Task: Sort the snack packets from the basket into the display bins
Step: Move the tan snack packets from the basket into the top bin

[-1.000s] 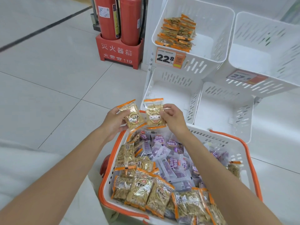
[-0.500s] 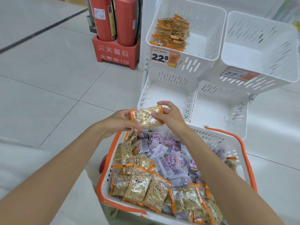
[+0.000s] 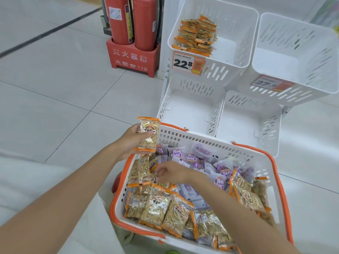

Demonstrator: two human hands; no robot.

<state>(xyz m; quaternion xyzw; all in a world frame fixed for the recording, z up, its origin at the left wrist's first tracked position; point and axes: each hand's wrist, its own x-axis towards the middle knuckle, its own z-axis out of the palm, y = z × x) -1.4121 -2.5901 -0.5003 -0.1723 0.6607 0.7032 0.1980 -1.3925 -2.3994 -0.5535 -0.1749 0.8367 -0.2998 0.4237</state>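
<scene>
My left hand [image 3: 131, 142] holds orange-edged snack packets [image 3: 148, 133] upright above the far left corner of the white basket [image 3: 198, 139] with orange handles. My right hand [image 3: 169, 171] is down in the basket, its fingers curled at an orange packet [image 3: 139, 172] on the left side; the hand is blurred. The basket holds several orange packets [image 3: 165, 211] in front and purple packets [image 3: 194, 158] at the back. The upper left display bin [image 3: 236, 19] has a stack of orange packets [image 3: 197, 35].
Three more white bins stand behind the basket: upper right [image 3: 293, 52], lower left [image 3: 190, 110] and lower right [image 3: 247, 123], all bare inside. Two red fire extinguishers in a red stand [image 3: 134, 57] sit left of the bins. Grey tiled floor [image 3: 55, 79] lies all round.
My hands brought two packets together into the left hand. My right hand then let go and dropped into the basket on the left side.
</scene>
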